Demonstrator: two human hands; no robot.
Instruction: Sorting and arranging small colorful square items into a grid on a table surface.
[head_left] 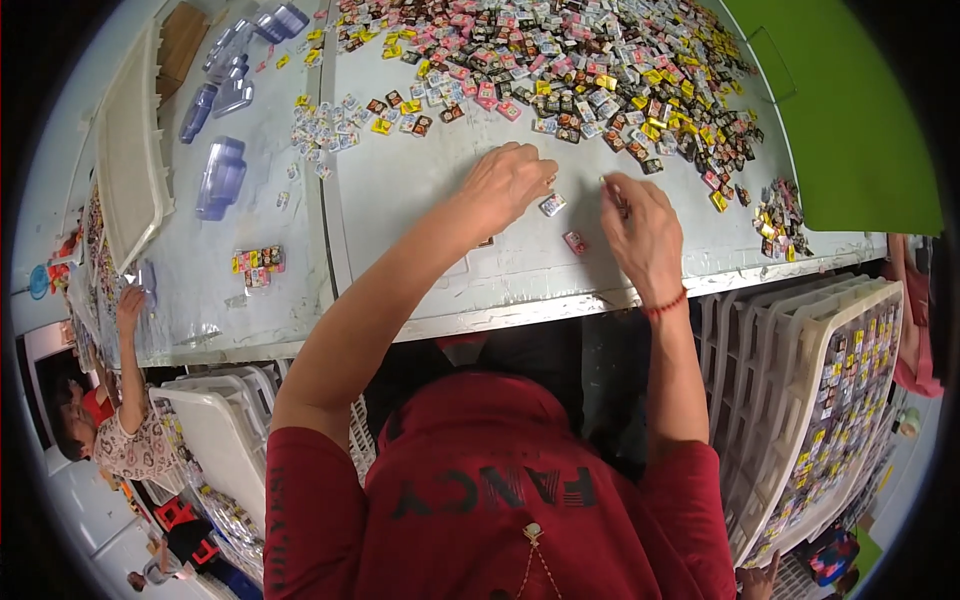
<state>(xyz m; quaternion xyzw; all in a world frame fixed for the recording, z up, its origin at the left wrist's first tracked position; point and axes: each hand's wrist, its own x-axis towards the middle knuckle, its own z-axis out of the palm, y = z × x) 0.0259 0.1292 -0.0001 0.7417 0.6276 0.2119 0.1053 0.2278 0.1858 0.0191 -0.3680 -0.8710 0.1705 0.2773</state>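
My left hand [508, 185] is over the table with its fingers curled closed. Whatever may be inside them is hidden. Close below its fingertips lies a small white-and-blue packet [553, 205]. My right hand [645, 235], a red bead bracelet at its wrist, is closed around a small dark reddish packet [617, 200], only partly visible between thumb and fingers. A pink-and-dark packet [574, 243] lies on the table to the left of that hand. Under my left forearm shows the edge of a clear tray [458, 268], mostly hidden, with a bit of a brown packet [486, 243] beside it.
A big heap of small coloured packets [600, 70] spreads over the table's far side. Clear plastic trays [220, 180] and a packet block [258, 265] lie left. Stacked white racks [800, 400] stand right below the table edge. Another person [125, 430] reaches in at far left.
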